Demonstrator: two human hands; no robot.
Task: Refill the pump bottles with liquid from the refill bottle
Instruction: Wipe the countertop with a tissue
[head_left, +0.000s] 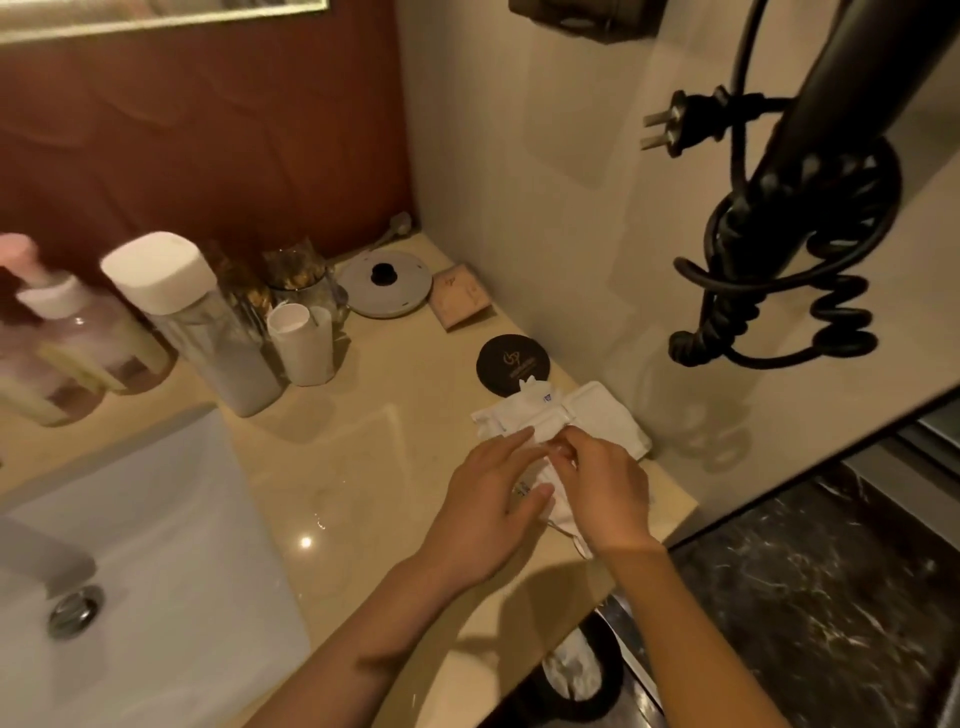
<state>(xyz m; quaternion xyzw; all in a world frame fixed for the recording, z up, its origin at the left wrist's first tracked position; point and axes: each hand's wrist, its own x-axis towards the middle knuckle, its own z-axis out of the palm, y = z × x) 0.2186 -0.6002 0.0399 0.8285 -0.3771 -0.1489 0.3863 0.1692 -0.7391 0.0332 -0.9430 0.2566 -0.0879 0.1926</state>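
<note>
Our left hand (483, 504) lies flat on packet (524, 423), fingers straight; right hand (608, 493) pinches its edge. Risk, we judge — hard tug rips it, contents spill on counter (363, 441), well apart from bottles (218, 338).

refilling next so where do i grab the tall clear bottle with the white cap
Grip the tall bottle round its clear body, below the wider white cap, coming from the open counter in front: pink bottles crowd its left, a white cup stands close on its right.
</note>
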